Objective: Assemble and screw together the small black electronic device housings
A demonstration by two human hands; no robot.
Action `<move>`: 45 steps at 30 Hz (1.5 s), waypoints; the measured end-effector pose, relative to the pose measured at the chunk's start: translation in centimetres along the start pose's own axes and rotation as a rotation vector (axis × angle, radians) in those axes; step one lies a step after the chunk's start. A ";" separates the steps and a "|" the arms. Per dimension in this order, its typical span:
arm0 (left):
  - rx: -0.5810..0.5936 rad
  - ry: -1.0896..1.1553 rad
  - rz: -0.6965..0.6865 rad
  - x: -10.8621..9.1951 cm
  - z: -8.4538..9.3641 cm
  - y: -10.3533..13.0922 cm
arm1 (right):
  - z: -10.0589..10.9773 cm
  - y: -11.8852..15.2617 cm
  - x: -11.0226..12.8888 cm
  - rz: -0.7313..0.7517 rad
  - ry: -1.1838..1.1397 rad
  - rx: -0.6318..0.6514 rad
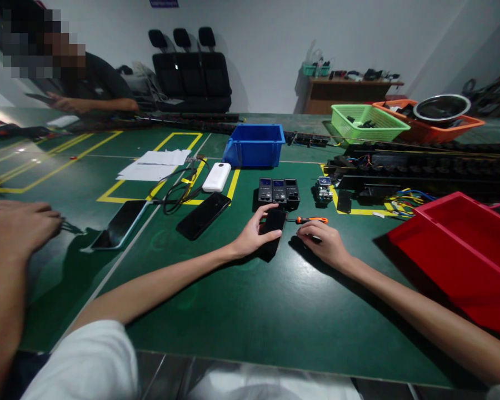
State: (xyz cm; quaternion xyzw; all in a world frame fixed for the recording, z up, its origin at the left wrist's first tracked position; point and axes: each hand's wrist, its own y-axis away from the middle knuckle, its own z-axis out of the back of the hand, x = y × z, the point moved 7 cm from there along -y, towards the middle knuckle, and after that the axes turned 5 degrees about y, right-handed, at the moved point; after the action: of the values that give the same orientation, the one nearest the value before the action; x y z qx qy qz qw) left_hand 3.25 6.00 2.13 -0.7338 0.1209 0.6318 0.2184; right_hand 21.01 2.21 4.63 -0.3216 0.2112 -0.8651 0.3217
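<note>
My left hand [254, 236] grips a small black box-shaped device [274, 225] on the green table [233, 316], thumb across its face and fingers around its far side. To its right, my right hand [323, 240] is curled with thumb and fingertips together over the table; whatever they might hold is too small to make out. An orange-handled screwdriver [312, 220] lies just beyond my right hand, its tip toward the black device. Behind the device, three black modules [279, 191] stand side by side. A small circuit board assembly [324, 190] lies to their right.
Two phones [203, 215] [120, 225], a white power bank [216, 177], cables and papers [154, 165] lie left. A blue bin [254, 145] stands behind; a red bin [462, 250] and wired black rails [412, 169] occupy the right. Another person's hands [20, 222] rest at far left.
</note>
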 end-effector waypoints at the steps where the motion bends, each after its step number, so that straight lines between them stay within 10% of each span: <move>1: -0.002 0.017 0.014 0.1 0.0 0.0 | 0.0 0.0 -0.1 -0.035 -0.037 0.007; 11: 0.010 0.049 0.045 0.5 -0.1 0.1 | -1.9 0.5 -1.2 -0.442 -0.516 -0.020; 45: 0.064 0.008 0.099 1.0 -1.1 0.6 | -1.7 0.3 0.1 -0.333 -0.524 -0.004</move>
State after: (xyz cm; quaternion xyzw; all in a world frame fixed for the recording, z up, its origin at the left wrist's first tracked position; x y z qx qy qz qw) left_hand 4.13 5.09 1.21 -0.7222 0.1780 0.6345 0.2100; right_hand 19.94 2.19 3.28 -0.5645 0.0671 -0.7932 0.2185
